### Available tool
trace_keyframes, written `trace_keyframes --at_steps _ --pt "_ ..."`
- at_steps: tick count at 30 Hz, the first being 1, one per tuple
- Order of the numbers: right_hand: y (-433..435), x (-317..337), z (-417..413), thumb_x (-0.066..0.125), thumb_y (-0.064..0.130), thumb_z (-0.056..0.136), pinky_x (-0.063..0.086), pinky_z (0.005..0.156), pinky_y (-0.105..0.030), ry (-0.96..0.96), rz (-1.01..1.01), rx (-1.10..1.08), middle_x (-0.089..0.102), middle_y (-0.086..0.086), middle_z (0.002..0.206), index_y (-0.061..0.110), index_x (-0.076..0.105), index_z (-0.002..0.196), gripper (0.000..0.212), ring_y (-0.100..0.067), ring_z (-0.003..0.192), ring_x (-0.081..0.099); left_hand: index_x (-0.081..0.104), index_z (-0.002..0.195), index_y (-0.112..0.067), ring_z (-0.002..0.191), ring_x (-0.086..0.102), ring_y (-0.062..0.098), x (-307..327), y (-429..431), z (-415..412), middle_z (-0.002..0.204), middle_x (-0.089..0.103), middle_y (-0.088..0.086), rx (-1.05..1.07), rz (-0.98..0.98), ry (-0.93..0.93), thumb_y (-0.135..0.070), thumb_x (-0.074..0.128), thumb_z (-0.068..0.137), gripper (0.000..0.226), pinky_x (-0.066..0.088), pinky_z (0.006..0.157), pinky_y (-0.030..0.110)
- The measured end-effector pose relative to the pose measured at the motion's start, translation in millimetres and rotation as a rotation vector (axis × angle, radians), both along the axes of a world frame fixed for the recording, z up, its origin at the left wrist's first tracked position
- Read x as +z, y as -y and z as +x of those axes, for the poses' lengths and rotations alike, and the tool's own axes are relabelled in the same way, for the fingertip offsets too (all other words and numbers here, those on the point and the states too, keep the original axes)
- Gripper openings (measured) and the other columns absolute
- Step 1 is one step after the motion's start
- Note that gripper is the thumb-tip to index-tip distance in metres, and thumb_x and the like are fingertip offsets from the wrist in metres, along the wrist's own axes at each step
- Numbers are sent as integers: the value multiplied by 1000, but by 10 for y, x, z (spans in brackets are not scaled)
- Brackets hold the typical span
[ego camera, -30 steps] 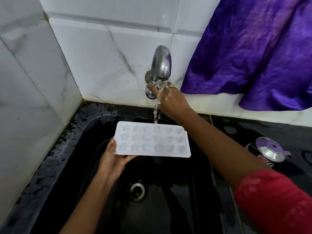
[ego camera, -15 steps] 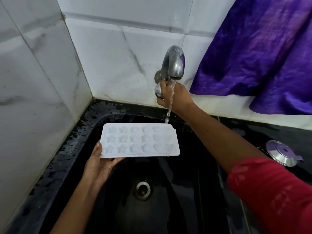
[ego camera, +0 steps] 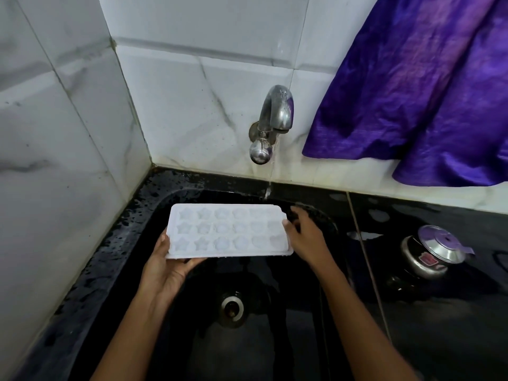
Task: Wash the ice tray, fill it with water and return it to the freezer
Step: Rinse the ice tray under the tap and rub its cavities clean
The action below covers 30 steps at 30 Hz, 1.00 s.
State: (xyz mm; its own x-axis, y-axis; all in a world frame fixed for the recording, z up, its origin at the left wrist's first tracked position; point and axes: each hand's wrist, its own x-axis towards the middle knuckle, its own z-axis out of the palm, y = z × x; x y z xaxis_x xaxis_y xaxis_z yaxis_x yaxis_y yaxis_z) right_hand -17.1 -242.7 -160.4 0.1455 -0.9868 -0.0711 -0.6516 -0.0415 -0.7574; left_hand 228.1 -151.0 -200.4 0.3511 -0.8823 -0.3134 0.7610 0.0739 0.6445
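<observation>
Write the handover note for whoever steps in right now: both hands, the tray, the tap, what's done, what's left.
Left hand: holds the ice tray at its left end, fingers underneath, thumb on the rim.
Right hand: grips the tray's right end.
The tray is held about level over the black sink, below and left of the tap.
A thin trickle falls from the tap, just behind the tray.
Done: the cells look wet and seem to hold water, but how full they are is hard to tell.
Left: check the fill, shut the tap fully, and carry the tray level to the freezer, which is not in view.
</observation>
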Motion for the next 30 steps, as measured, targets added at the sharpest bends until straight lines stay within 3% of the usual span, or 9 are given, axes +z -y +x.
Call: trace_keyframes --at_steps 5,9,13,18,20,24,30 --pt "-401 -101 -154 47 23 96 44 87 -29 86 -74 -22 57 -9 119 21 40 138 43 -18 103 55 54 126 -22 98 69 23 -7 -73 -43 113 70 3 -76 -26 5 -22 35 101 32 59 64 46" --pt "-507 -83 -194 48 20 94 46 92 -38 78 -84 -33 55 -11 118 21 43 136 42 -25 105 55 53 131 -25 109 64 27 -23 -174 -96 124 65 4 -173 -66 10 -17 30 102 38 58 72 49" --pt "-590 -129 -241 47 18 94 42 87 -29 53 -92 -58 54 -12 115 22 44 135 41 -23 102 53 52 132 -28 113 62 28 -27 -259 -120 129 62 5 -249 -72 39 -16 31 100 41 57 73 45" --pt "-642 -218 -223 46 23 95 32 68 -7 7 -77 -36 42 -5 108 31 43 135 41 -3 81 43 54 129 -37 113 62 32 -21 -301 -115 130 61 2 -322 -31 89 -35 39 98 34 56 74 49" --pt "-622 -230 -219 46 26 95 33 70 -11 -4 -77 -40 37 -2 104 32 45 134 39 -2 79 42 52 130 -38 113 61 32 -28 -305 -108 130 61 1 -315 -42 86 -31 31 102 36 56 73 51" --pt "-507 -213 -211 43 38 95 42 90 -32 -130 -48 -28 33 1 104 35 47 132 37 -21 101 46 50 133 -35 109 63 31 -23 -293 -134 127 63 1 -265 -38 88 -26 30 102 38 57 68 49" --pt "-331 -126 -174 37 48 95 37 93 -38 -273 11 4 37 -7 117 43 42 134 40 -28 120 34 46 137 -33 109 64 29 -13 -282 -204 127 63 1 -219 -21 129 -27 32 102 38 58 67 47"
